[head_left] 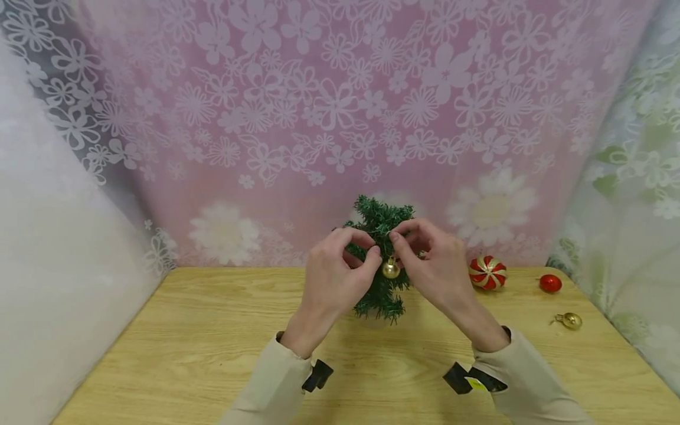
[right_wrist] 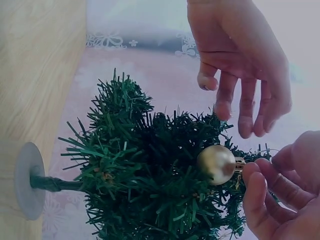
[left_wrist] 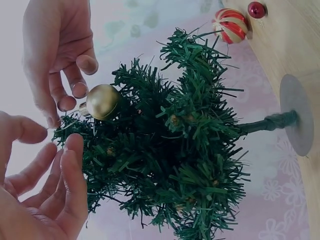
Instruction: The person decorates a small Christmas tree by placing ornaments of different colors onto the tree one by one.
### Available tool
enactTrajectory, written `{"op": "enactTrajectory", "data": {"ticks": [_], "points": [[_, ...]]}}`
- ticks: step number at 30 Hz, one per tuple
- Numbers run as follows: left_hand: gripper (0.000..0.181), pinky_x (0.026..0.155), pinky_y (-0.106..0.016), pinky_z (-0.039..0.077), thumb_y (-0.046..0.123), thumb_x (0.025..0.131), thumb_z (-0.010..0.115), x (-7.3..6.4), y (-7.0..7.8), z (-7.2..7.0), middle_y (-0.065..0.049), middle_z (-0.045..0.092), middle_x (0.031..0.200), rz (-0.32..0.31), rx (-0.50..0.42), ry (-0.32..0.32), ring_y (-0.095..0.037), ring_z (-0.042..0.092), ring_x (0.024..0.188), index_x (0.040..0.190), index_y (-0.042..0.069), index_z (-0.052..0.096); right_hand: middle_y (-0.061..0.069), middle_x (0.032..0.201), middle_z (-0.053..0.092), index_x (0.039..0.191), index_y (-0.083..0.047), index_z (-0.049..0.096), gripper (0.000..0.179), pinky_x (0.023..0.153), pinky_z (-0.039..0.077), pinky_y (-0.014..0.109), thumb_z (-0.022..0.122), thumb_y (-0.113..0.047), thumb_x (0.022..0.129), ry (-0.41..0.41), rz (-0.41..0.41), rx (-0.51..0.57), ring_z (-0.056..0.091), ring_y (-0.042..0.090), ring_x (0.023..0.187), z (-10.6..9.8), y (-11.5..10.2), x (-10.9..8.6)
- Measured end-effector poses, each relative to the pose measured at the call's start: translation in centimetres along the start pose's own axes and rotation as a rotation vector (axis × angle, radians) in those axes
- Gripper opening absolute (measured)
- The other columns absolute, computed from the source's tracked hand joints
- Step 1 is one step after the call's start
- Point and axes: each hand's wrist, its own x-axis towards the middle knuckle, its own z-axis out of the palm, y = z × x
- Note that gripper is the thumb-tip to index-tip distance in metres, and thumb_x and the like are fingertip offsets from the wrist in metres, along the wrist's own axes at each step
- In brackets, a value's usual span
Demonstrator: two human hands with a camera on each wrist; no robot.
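A small green artificial Christmas tree point(head_left: 379, 295) stands on the table. A shiny gold ball ornament point(head_left: 391, 269) hangs by a thin string at the front of its upper branches. Thumb and forefinger of my right hand point(head_left: 438, 265) pinch the string just above the ball. My left hand point(head_left: 337, 262) faces it from the other side, its thumb and forefinger tips together at the string. The string point(left_wrist: 70, 123) runs from the ball's cap towards these fingertips in the left wrist view. Greenery and fingers hide part of the string.
Right of the tree lie a red-and-gold striped ball point(head_left: 487, 273), a small red ball point(head_left: 550, 283) and another gold ball point(head_left: 571, 321). The wooden table point(head_left: 212, 330) meets a pink floral curtain point(head_left: 340, 147) behind. The tree's round base point(left_wrist: 297, 115) rests on the wood.
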Motion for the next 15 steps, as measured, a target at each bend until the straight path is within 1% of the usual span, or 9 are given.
{"op": "enactTrajectory", "data": {"ticks": [3,5,8,11,15], "points": [[0.011,0.063,-0.022,0.053,0.028,0.095,0.071,0.0,0.0,0.0,0.004,0.071,0.096,-0.020,0.012,-0.026,-0.004,0.063,0.062,0.100,0.018,0.075,0.001,0.073,0.071,0.101,-0.009,0.073,0.005,0.055,0.046,0.021,0.069,-0.010,0.097,0.016,-0.029,-0.027,0.061,0.006,0.057,0.0,-0.1,0.1],[0.013,0.064,-0.022,0.054,0.030,0.096,0.071,0.1,0.0,0.2,0.004,0.071,0.097,-0.017,0.020,-0.027,-0.004,0.063,0.063,0.101,0.019,0.075,0.000,0.073,0.071,0.100,-0.009,0.074,0.005,0.056,0.045,0.021,0.070,-0.010,0.097,0.024,-0.036,-0.046,0.059,0.004,0.058,0.0,-0.2,0.2],[0.015,0.063,-0.021,0.053,0.031,0.097,0.070,0.4,-0.1,0.5,0.004,0.072,0.096,0.011,0.036,-0.006,-0.005,0.064,0.063,0.102,0.019,0.076,-0.001,0.073,0.071,0.101,-0.010,0.075,0.006,0.057,0.045,0.021,0.071,-0.012,0.096,0.024,-0.034,-0.068,0.059,0.004,0.060,-0.1,-0.2,0.3],[0.013,0.060,-0.020,0.051,0.028,0.099,0.069,0.7,-0.1,0.8,0.003,0.073,0.094,0.037,0.050,0.022,-0.006,0.061,0.060,0.102,0.018,0.077,-0.001,0.074,0.072,0.101,-0.011,0.075,0.006,0.058,0.046,0.022,0.071,-0.013,0.097,0.014,-0.027,-0.077,0.060,0.004,0.061,-0.3,-0.3,0.3],[0.012,0.059,-0.020,0.050,0.025,0.099,0.068,1.0,-0.1,1.0,0.002,0.073,0.092,0.036,0.052,0.044,-0.006,0.059,0.059,0.100,0.018,0.077,-0.001,0.076,0.072,0.102,-0.012,0.075,0.008,0.058,0.046,0.022,0.071,-0.015,0.097,0.002,-0.007,-0.082,0.060,0.005,0.063,-0.4,-0.4,0.3]]}}
